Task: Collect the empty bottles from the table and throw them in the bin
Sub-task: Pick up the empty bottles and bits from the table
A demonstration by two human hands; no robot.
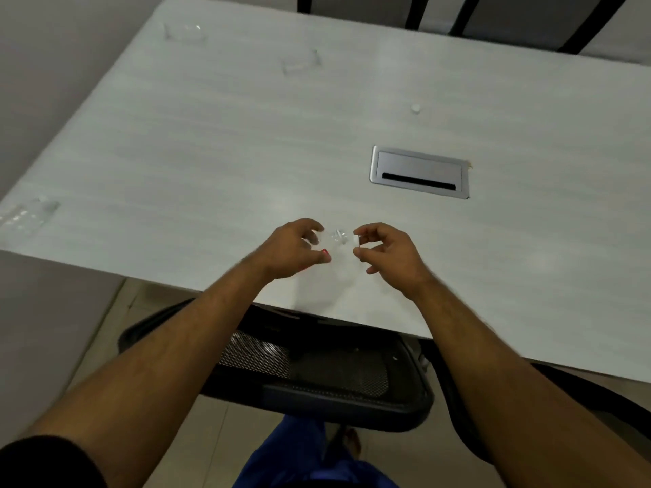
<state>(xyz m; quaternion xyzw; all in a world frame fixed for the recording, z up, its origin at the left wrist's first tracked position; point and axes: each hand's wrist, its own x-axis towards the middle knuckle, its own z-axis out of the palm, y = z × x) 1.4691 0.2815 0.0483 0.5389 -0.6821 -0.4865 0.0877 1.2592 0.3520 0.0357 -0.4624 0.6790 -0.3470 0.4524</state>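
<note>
My left hand (pixel 294 250) grips a small clear plastic bottle (pixel 334 237) whose neck points right, with a bit of red label near my thumb. My right hand (pixel 385 251) pinches a white cap (pixel 356 240) just off the bottle's mouth. Both hands hover over the near edge of the white table (pixel 246 153). Other clear bottles lie on the table: one at the left edge (pixel 28 214), one at the far left (pixel 185 33) and one at the far middle (pixel 303 63). A loose white cap (pixel 416 108) sits at the far right. No bin is in view.
A grey cable-port flap (pixel 419 174) is set into the table just beyond my right hand. A black mesh office chair (pixel 317 375) stands under the near table edge between my arms. Dark chair frames (pixel 440 12) stand past the far edge. A wall runs along the left.
</note>
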